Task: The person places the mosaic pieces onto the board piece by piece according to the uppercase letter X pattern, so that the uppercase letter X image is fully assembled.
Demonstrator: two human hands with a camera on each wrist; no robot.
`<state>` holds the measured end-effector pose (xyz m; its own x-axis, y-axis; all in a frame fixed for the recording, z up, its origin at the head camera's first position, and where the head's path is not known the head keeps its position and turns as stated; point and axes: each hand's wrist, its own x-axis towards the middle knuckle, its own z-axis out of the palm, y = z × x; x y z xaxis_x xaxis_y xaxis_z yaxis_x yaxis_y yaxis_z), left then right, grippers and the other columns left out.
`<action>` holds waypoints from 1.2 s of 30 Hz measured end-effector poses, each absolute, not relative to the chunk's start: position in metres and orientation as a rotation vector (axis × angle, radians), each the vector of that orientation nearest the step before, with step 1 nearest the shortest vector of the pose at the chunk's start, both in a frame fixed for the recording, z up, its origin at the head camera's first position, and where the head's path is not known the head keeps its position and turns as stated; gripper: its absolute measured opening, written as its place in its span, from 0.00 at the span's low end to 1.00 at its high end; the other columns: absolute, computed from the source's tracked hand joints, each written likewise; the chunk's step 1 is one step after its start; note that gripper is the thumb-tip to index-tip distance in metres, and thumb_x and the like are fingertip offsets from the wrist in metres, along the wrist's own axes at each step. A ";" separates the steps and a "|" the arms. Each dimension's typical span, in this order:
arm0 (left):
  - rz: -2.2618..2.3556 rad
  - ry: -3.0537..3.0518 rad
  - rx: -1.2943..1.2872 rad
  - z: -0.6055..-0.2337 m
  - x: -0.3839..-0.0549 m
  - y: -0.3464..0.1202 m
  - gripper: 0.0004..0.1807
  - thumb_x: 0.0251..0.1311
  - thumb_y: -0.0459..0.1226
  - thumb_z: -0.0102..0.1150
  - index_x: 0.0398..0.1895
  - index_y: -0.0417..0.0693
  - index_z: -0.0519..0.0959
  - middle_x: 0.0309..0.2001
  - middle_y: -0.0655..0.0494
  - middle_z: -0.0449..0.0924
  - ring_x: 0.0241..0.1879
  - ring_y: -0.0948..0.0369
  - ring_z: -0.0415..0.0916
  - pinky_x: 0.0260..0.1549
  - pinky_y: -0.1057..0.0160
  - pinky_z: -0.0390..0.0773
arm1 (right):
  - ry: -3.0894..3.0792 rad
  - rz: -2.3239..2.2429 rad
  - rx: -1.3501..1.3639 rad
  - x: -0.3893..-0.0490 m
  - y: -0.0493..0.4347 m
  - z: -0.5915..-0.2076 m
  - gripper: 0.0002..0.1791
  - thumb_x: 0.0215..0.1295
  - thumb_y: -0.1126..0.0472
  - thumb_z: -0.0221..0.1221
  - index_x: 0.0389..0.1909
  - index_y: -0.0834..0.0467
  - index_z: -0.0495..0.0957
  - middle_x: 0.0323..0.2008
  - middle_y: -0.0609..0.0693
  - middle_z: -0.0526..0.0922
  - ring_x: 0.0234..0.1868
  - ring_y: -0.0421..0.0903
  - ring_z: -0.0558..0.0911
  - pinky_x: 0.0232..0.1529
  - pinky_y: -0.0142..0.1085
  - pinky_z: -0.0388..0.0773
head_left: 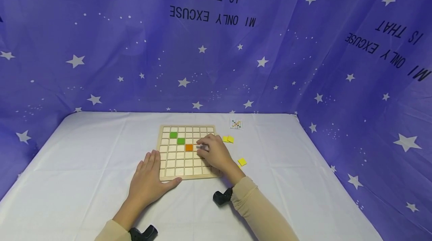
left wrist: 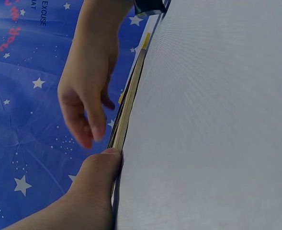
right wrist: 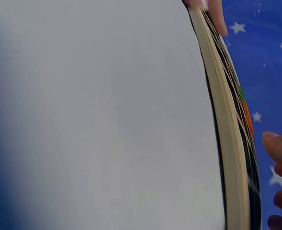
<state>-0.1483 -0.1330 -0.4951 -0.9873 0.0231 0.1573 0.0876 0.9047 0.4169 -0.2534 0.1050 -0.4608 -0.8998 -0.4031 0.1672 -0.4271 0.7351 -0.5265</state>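
seemingly mid-tiling, the board is steadied by the spread left hand, a yellow tile likely needed by the loosely parted right hand.

I am at a makeshift tabletop booth, its white-draped table before me and purple curtain with printed stars and upside-down lettering hanging from ten to two o'clock; home or studio, I cannot tell
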 end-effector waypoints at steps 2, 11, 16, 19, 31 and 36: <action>-0.651 -2.920 -0.087 -0.495 -0.149 -0.133 0.73 0.45 0.78 0.53 0.76 0.28 0.48 0.76 0.31 0.50 0.77 0.37 0.46 0.74 0.38 0.49 | -2.881 0.898 0.666 -0.254 0.117 -0.459 0.17 0.64 0.52 0.66 0.54 0.49 0.83 0.53 0.44 0.81 0.52 0.45 0.75 0.52 0.42 0.76; -0.645 -2.921 -0.090 -0.492 -0.149 -0.135 0.72 0.45 0.78 0.54 0.76 0.28 0.48 0.76 0.31 0.50 0.77 0.37 0.46 0.74 0.38 0.49 | -2.981 0.878 0.464 -0.258 0.169 -0.459 0.19 0.61 0.52 0.68 0.53 0.49 0.84 0.49 0.43 0.82 0.54 0.47 0.76 0.59 0.44 0.75; -0.638 -2.921 -0.090 -0.492 -0.149 -0.134 0.72 0.45 0.78 0.54 0.76 0.28 0.48 0.76 0.31 0.50 0.77 0.37 0.46 0.74 0.38 0.50 | -3.054 0.846 0.392 -0.257 0.187 -0.460 0.16 0.61 0.51 0.68 0.50 0.47 0.86 0.44 0.42 0.82 0.48 0.45 0.75 0.51 0.41 0.75; -0.639 -2.917 -0.091 -0.492 -0.148 -0.134 0.72 0.45 0.77 0.55 0.75 0.27 0.49 0.76 0.30 0.50 0.76 0.36 0.47 0.74 0.37 0.50 | -3.067 0.854 0.381 -0.256 0.191 -0.461 0.11 0.62 0.52 0.68 0.45 0.45 0.87 0.43 0.41 0.81 0.46 0.43 0.75 0.49 0.41 0.76; -0.646 -2.913 -0.097 -0.494 -0.149 -0.133 0.72 0.45 0.78 0.53 0.76 0.28 0.49 0.76 0.31 0.50 0.77 0.37 0.47 0.74 0.38 0.50 | -2.959 1.084 0.419 -0.258 0.185 -0.462 0.07 0.62 0.57 0.68 0.37 0.48 0.78 0.31 0.43 0.81 0.32 0.40 0.77 0.33 0.33 0.76; -0.654 -2.916 -0.093 -0.494 -0.149 -0.133 0.72 0.45 0.78 0.54 0.76 0.28 0.49 0.76 0.31 0.50 0.77 0.37 0.46 0.74 0.38 0.49 | -2.929 1.175 0.503 -0.255 0.162 -0.459 0.07 0.63 0.55 0.67 0.39 0.47 0.80 0.33 0.41 0.82 0.34 0.39 0.79 0.35 0.32 0.78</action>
